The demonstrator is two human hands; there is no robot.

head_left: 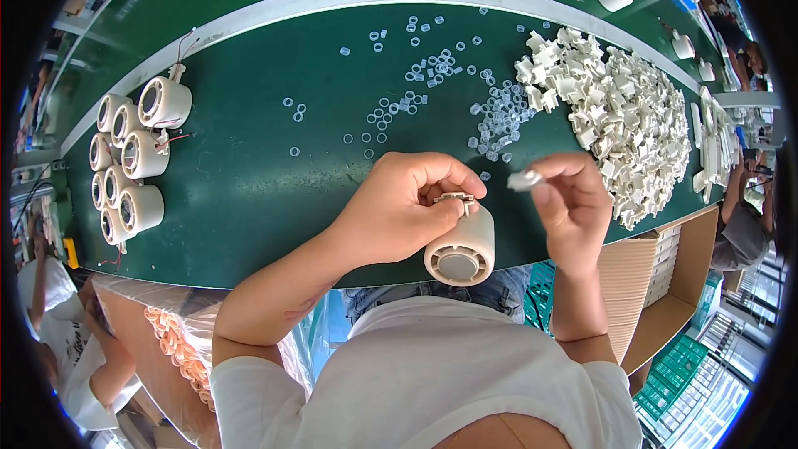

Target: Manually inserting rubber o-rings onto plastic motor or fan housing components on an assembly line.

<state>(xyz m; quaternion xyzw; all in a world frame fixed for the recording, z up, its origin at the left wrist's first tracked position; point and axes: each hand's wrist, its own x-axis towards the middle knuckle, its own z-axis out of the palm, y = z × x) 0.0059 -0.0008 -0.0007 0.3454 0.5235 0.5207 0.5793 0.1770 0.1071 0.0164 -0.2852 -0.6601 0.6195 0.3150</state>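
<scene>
My left hand (405, 204) grips a cream cylindrical plastic housing (462, 253) near the front edge of the green work table (249, 191), its round end facing me, thumb and fingers pressed on a small clip at its top. My right hand (568, 199) pinches a small white plastic clip (524, 180) between thumb and forefinger, just right of the housing and slightly above it.
A heap of white plastic clips (619, 108) lies at the right. Several small clear rings (432, 75) are scattered over the middle. Several cream housings (137, 158) stand stacked at the left. An open cardboard box (665, 283) sits below the right table edge. Other people work at both sides.
</scene>
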